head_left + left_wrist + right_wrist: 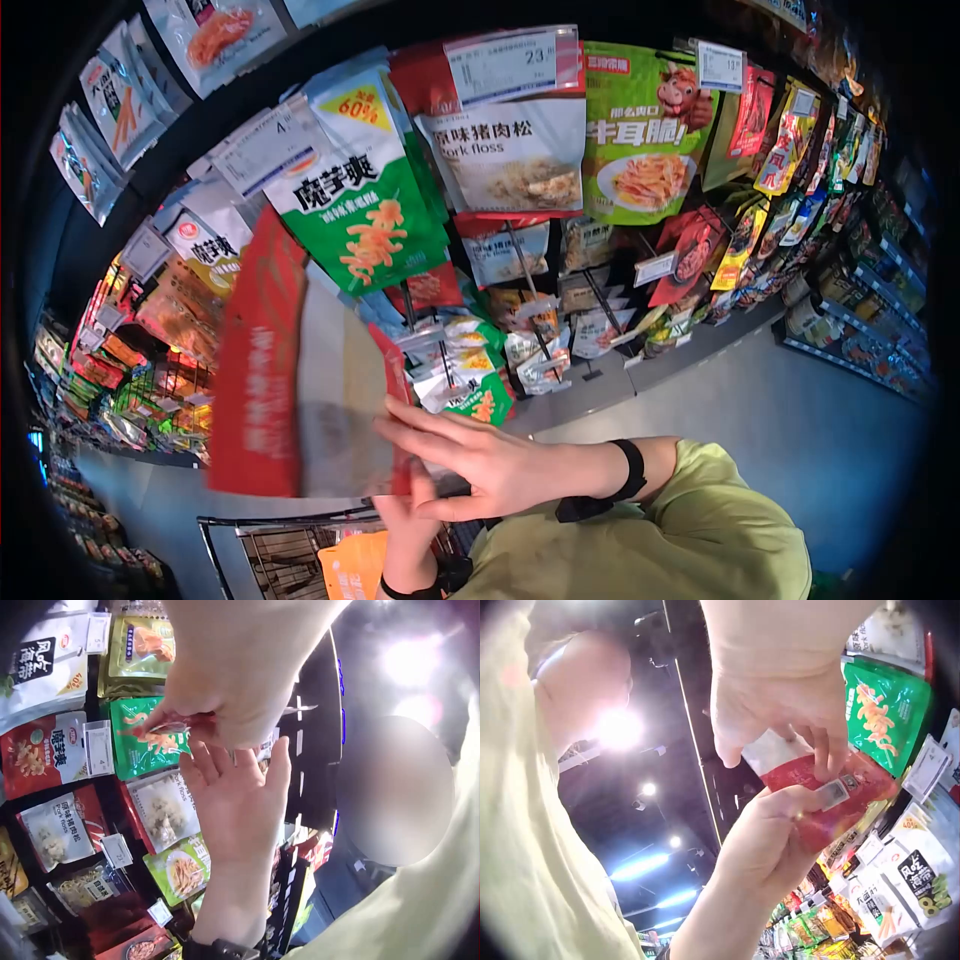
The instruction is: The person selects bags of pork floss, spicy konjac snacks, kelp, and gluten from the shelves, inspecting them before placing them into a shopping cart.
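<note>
A red and white snack pouch (257, 400), blurred, is held out before the shelf at left of centre in the head view. My left hand (408, 540) grips its lower right edge. In the right wrist view, the left hand (761, 844) lies with its thumb across the pouch (784, 774). My right hand (485, 470) touches the pouch's right side with extended fingers. In the left wrist view, the left hand (229, 682) pinches the pouch edge above the right hand (236, 802), whose palm shows and whose fingers are spread.
Hanging behind the pouch are a green snack bag (375, 225), a pork floss bag (510, 160) and a light green bag (645, 140), with price tags. Below the hands stands a wire cart (280, 562) holding an orange package (355, 568). Grey floor (740, 400) shows at right.
</note>
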{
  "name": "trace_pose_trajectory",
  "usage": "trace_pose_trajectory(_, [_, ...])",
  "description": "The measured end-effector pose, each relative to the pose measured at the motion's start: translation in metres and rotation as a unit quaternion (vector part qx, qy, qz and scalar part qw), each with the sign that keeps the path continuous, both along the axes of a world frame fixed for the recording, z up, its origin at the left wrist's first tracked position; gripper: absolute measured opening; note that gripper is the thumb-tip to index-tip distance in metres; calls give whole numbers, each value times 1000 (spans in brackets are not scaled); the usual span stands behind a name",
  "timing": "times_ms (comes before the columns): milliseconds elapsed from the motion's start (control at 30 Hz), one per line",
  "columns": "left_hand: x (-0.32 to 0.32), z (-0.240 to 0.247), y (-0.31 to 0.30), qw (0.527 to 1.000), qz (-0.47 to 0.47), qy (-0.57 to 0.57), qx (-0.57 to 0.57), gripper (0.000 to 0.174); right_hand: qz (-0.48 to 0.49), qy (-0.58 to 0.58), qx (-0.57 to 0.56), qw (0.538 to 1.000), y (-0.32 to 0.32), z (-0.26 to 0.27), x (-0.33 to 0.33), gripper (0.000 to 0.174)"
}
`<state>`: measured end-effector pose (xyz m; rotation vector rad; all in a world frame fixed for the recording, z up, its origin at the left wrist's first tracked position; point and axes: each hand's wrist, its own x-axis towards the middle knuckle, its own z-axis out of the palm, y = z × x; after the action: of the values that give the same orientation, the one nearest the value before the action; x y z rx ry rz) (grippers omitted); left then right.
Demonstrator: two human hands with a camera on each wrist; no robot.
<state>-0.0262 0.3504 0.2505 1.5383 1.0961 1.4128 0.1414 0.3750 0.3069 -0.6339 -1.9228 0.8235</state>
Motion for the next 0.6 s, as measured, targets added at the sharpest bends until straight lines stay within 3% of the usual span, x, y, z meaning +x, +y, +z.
trace_pose_trajectory(33, [-2, -3, 0, 999, 21, -43, 12, 48, 19, -28, 17, 999, 2, -2, 3, 73])
trace_pose_trajectory(67, [-6, 0, -6, 986, 5, -161, -49, 46, 39, -56, 37, 997, 5, -3, 5, 72])
trace_pose_trajectory(100, [-12, 4, -5, 988, -6, -149, -33, 44, -1, -41, 78, 996, 8, -4, 6, 68])
trace_pose_trajectory(167, [-22, 17, -5, 962, -70, -241, -107, 43, -139, -45, 94, 985, 11, -8, 13, 62])
trace_pose_trajectory(233, [-30, 23, 0, 945, -97, -280, -136, 44, -243, -50, 68, 966, 14, -12, 23, 63])
trace_pose_trajectory(267, [-35, 27, 2, 925, -127, -318, -165, 45, -250, -35, 41, 967, 18, -16, 29, 66])
trace_pose_trajectory(333, [-47, 21, 6, 906, -142, -342, -204, 46, -136, 129, -157, 970, 21, -20, 30, 55])
trace_pose_trajectory(367, [-53, 18, 9, 880, -176, -367, -245, 46, -60, 220, -259, 939, 24, -27, 30, 51])
trace_pose_trajectory(400, [-59, 19, 11, 855, -208, -382, -283, 46, 4, 213, -341, 916, 23, -20, 38, 48])
trace_pose_trajectory(433, [-62, 12, 14, 860, -205, -376, -278, 47, 65, 203, -421, 882, 22, -14, 44, 45])
trace_pose_trajectory(600, [-43, 30, 19, 848, -136, -422, -291, 57, 148, 287, -419, 849, 21, -20, 41, 45])
